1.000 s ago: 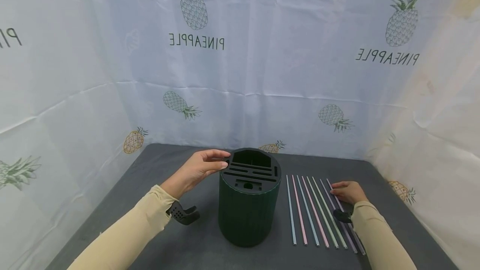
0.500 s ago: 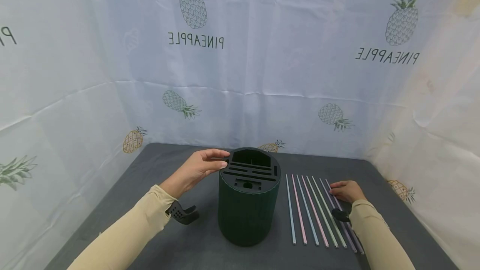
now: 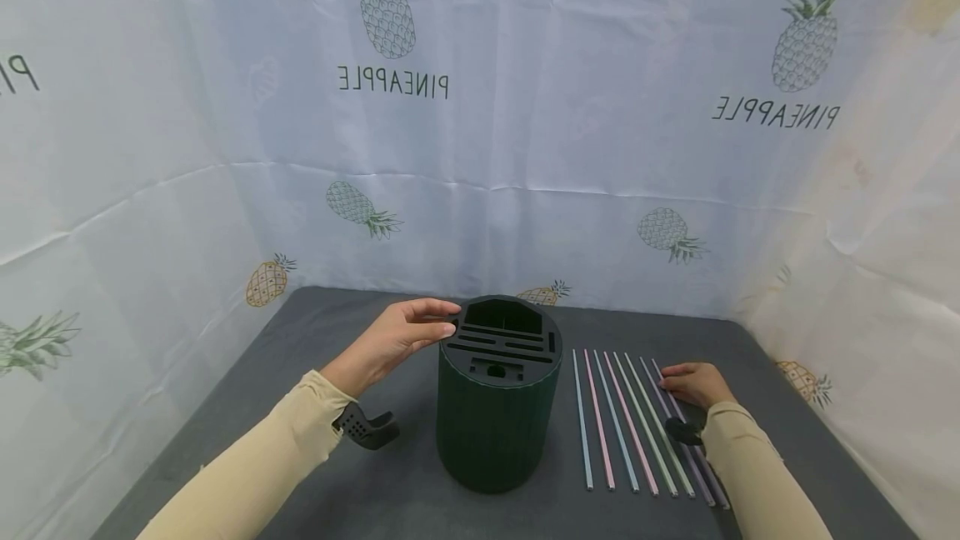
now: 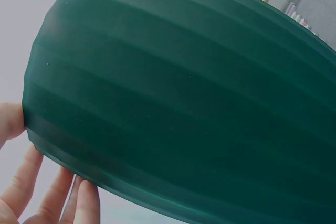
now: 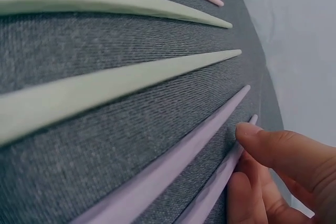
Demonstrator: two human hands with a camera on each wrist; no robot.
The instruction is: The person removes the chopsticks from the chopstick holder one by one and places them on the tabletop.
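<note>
A dark green cylindrical utensil holder (image 3: 491, 440) stands upright on the table, its black top cut with slots and one larger opening. My left hand (image 3: 401, 340) touches the rim on its left side; in the left wrist view, mostly straight fingers (image 4: 55, 195) lie against the ribbed wall. To the right of the holder, several pastel chopsticks lie side by side, among them a blue one (image 3: 582, 419) and a pink one (image 3: 598, 419). With thumb and fingers, my right hand (image 3: 697, 383) pinches the outermost purple chopstick (image 5: 210, 192) near its thin far end. Another purple chopstick (image 5: 178, 158) lies beside it.
Dark grey cloth covers the table (image 3: 337, 490). White curtains (image 3: 480, 140) printed with pineapples hang behind and on both sides. Dark camera mounts sit on the left wrist (image 3: 367, 427) and the right wrist (image 3: 682, 432).
</note>
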